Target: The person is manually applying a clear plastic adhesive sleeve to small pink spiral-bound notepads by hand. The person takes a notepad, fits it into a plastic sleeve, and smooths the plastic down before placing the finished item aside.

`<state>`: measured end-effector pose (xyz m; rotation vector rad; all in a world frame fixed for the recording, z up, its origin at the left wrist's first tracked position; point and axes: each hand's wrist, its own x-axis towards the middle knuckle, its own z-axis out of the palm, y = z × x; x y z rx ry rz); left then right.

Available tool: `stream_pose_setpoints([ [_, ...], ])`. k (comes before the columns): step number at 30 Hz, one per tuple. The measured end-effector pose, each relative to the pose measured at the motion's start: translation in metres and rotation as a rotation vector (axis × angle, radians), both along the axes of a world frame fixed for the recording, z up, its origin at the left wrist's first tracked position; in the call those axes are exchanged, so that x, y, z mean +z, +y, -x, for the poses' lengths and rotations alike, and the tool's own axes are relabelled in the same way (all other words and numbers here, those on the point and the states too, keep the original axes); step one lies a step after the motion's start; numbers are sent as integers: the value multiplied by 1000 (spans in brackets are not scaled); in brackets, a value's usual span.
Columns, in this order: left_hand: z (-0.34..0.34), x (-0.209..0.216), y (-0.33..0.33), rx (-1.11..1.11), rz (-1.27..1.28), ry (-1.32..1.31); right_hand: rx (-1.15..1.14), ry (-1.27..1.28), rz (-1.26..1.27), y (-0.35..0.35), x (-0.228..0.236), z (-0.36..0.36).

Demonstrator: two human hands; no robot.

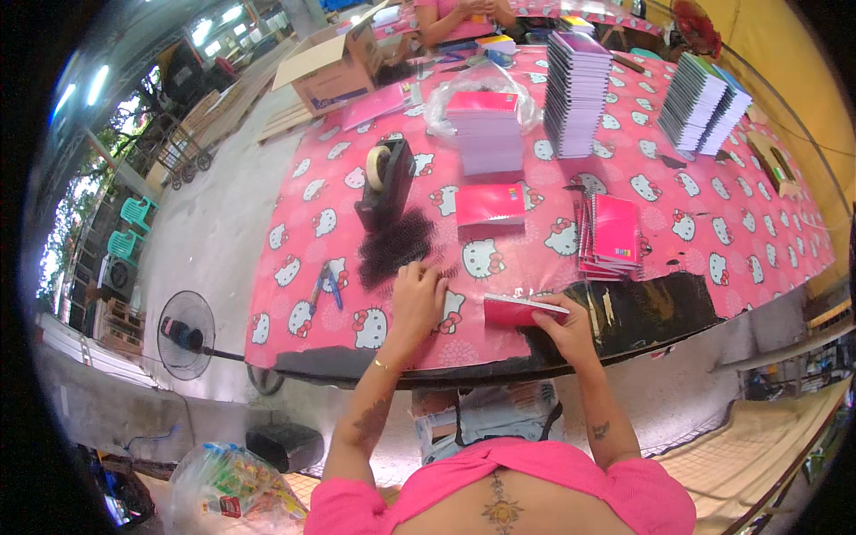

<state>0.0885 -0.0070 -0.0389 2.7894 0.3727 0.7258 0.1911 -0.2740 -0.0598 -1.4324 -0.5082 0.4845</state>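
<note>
My right hand (pixel 569 328) grips a small red notebook (pixel 510 312) near the table's front edge, its white page edge facing up. Just left of it, my left hand (pixel 419 299) reaches to the near edge of a heap of black spiral binding coils (pixel 397 248). Its fingers are bent and close together; whatever they hold is hidden. Beyond the notebook lies a short stack of pink-covered pads (pixel 490 207). To the right, several bound pink notebooks (pixel 615 234) are piled up.
A black tape dispenser (pixel 385 187) stands behind the coils, and blue-handled pliers (pixel 328 283) lie at left. Tall notebook stacks (pixel 575 94) rise farther back. A cardboard box (pixel 334 76) sits at the far left corner. Another person (pixel 464 22) is across the table. A fan (pixel 185 334) stands left.
</note>
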Motion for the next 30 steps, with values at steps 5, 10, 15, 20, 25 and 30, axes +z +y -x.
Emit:
stream_pose_setpoints([
  [5, -3, -9, -1, -63, 13, -264, 56, -25, 2, -1, -2, -1],
  [10, 10, 14, -34, -159, 261, -222, 74, -45, -26, -3, -4, -3],
  [15, 25, 26, -56, -216, 445, -208, 76, -37, -26, 0, 6, 0],
  [20, 21, 24, -58, -214, 534, -275, 82, -28, -49, 0, 3, 1],
  [25, 19, 18, -51, -212, 436, -179, 75, -48, -21, 0, -3, 0],
  [30, 13, 19, -47, -239, 513, -129, 101, -49, -34, -1, 3, 1],
])
